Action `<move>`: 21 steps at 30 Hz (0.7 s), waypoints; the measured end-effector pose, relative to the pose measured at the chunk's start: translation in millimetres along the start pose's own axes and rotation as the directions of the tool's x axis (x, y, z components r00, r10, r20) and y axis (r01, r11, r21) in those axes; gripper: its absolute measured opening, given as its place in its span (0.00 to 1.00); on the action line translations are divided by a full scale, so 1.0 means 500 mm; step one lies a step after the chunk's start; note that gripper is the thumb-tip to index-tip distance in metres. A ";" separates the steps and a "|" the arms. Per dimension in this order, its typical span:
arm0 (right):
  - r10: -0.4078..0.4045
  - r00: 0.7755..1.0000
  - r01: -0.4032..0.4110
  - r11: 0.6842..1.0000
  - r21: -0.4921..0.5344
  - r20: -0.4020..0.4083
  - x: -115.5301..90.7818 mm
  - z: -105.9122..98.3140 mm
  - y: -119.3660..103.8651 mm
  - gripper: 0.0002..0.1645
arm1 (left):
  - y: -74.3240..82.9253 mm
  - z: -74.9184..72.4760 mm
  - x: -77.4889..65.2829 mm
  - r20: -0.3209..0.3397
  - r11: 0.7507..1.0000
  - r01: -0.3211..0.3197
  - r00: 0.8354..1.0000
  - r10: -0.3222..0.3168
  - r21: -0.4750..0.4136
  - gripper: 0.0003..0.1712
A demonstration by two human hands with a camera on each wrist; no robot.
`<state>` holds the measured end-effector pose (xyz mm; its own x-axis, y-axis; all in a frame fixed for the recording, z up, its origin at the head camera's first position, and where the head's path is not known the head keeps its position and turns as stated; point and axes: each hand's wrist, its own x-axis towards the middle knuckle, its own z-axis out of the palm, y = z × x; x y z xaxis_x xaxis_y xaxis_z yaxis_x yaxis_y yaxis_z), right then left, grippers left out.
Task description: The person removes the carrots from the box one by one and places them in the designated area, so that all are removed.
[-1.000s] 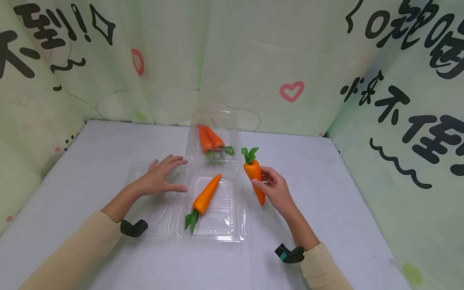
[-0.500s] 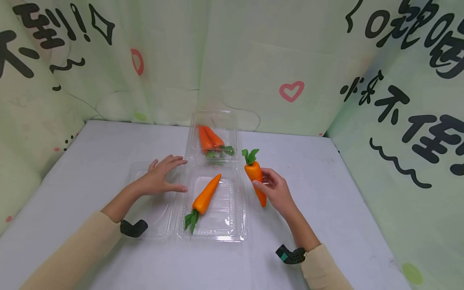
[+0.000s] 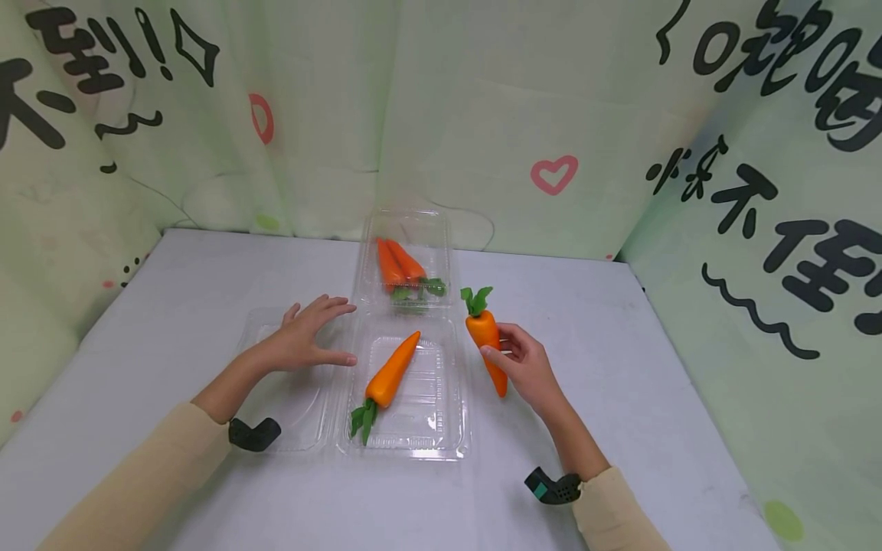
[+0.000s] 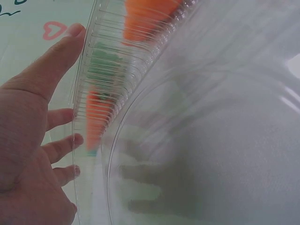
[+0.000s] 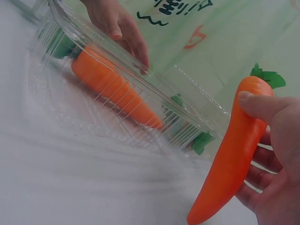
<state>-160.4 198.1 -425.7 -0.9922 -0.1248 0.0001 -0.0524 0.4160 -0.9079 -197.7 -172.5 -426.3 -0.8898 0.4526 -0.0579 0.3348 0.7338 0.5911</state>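
My right hand grips an orange carrot between thumb and fingers, its green leaves up and its tip pointing down, just right of a clear plastic container. Inside that container a second carrot lies slantwise, leaves toward me. My left hand is spread with straight fingers at the container's left rim, over its clear lid. In the left wrist view, the thumb and fingertips show right at the ribbed plastic wall. The right wrist view shows the held carrot close, with the thumb pressed on its thick end.
Behind the open container stands another clear container with orange carrots in it. Both rest on a white table. A pale green curtain with black lettering and heart shapes encloses the back and sides.
The right hand has lowered slightly toward me with the carrot, keeping its grip. My left hand and the containers have stayed in place.
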 end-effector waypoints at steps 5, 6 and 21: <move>0.002 1.000 -0.002 1.000 0.002 0.001 -0.001 0.000 0.003 0.27 | -0.001 0.000 0.000 -0.006 1.000 -0.012 1.000 0.012 0.003 0.51; 0.004 1.000 -0.004 1.000 0.004 0.000 -0.001 0.000 0.003 0.27 | -0.001 0.000 0.000 -0.007 1.000 -0.013 1.000 0.013 0.002 0.51; 0.018 1.000 -0.018 0.999 -0.030 0.003 -0.001 0.000 0.011 0.27 | 0.001 0.000 0.000 -0.010 1.000 -0.012 1.000 0.012 0.004 0.51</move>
<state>-160.0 200.3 -430.9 -0.9927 -0.1198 -0.0169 -0.0384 0.4450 -0.8947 -197.4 -171.9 -426.0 -0.8887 0.4564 -0.0431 0.3466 0.7305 0.5884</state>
